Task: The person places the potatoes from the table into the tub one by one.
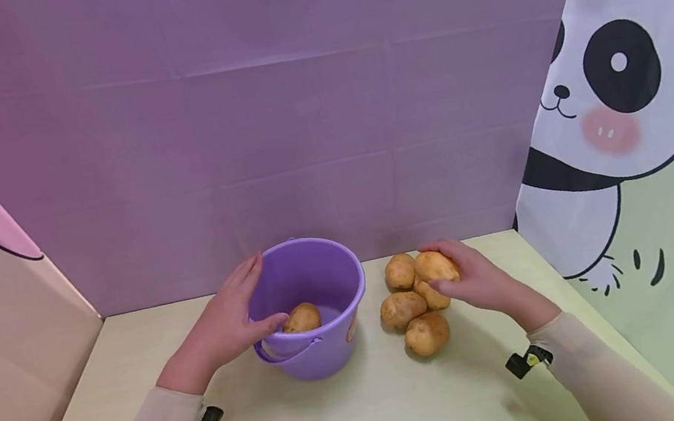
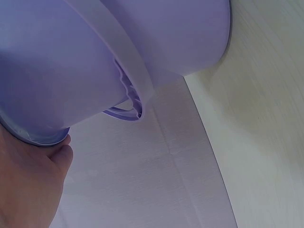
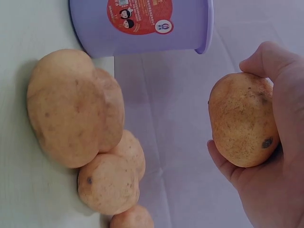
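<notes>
— Hands first, from the left: what is the left hand (image 1: 231,319) doing?

— It rests against the near-left side of the purple bucket (image 1: 328,351), fingers straight along the wall and the thumb hooked over the rim. The left wrist view shows the thumb (image 2: 59,147) pressed just under that rim.

— Anything in the bucket?

— One potato (image 1: 302,317) lies on its floor, near the front wall. The bucket stands upright on the pale table (image 1: 360,417), its handle (image 1: 288,353) hanging down the front.

— And to the right of it?

— A pile of potatoes (image 1: 410,307) sits on the table just beside the bucket, touching one another. The right wrist view shows three or four of them bunched together.

— The right hand (image 1: 474,280)?

— Its fingers and thumb curl round a single potato (image 3: 242,118), held above the pile's far-right edge. In the right wrist view that potato is clear of the others.
</notes>
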Motion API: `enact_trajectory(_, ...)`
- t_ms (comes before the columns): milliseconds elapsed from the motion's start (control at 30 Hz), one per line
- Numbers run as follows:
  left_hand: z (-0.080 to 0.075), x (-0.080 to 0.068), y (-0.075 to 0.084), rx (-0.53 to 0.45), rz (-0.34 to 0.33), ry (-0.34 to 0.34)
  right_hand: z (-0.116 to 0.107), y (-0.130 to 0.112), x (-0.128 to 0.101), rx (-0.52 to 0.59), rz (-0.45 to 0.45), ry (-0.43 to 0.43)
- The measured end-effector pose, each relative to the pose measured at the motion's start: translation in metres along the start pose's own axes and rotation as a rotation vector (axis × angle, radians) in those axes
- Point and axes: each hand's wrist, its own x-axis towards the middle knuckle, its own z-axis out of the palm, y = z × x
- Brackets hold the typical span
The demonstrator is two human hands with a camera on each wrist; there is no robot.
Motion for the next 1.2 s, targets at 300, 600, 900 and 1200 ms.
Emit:
enact_trajectory(300,-0.001,-0.001,0.0,0.0,-0.009,-0.01,0.004,-0.011,0.013,-0.046,-0.034,-0.015)
enact_trajectory(600,-0.001,-0.001,-0.001,0.001,-0.009,-0.004,0.006,-0.024,0.027,-0.042,-0.092,-0.028)
enact_trajectory(900,-0.001,0.0,-0.001,0.004,-0.005,-0.01,0.012,-0.036,0.041,-0.056,-0.125,-0.033)
enact_trajectory(1200,-0.001,0.0,-0.001,0.003,0.001,-0.005,0.015,-0.046,0.051,-0.044,-0.126,-0.053)
